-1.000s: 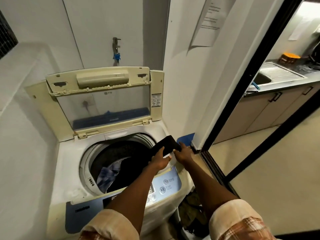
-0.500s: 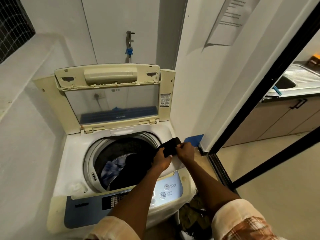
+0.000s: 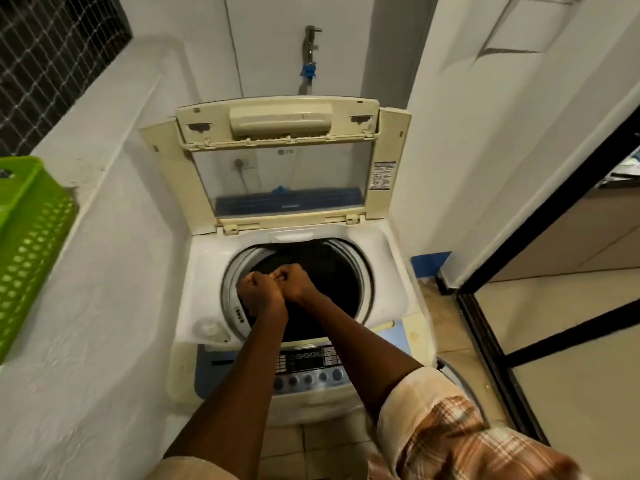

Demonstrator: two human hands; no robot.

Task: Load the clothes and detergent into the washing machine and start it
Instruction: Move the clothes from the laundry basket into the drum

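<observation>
The cream top-load washing machine [image 3: 207, 271] stands with its lid [image 3: 280, 123] raised against the wall. A dark garment [image 3: 332, 289] fills the round drum opening. My left hand [image 3: 258, 292] and my right hand [image 3: 294, 282] hover over the left half of the drum, knuckles together and fingers curled, gripping the upper edge of that dark garment. What lies under the cloth in the drum is hidden. The control panel [image 3: 308, 362] with its row of buttons sits at the machine's front, partly behind my forearms.
A green plastic laundry basket [image 3: 27, 237] sits on the white ledge at the left. A wall tap [image 3: 310, 57] hangs above the lid. A blue object [image 3: 431, 263] lies on the floor right of the machine, beside the black door frame [image 3: 485, 323].
Both hands carried the dark garment from the drum's right rim leftward over the opening, and it now covers the drum. The camera shifted left and down, bringing the green basket into view.
</observation>
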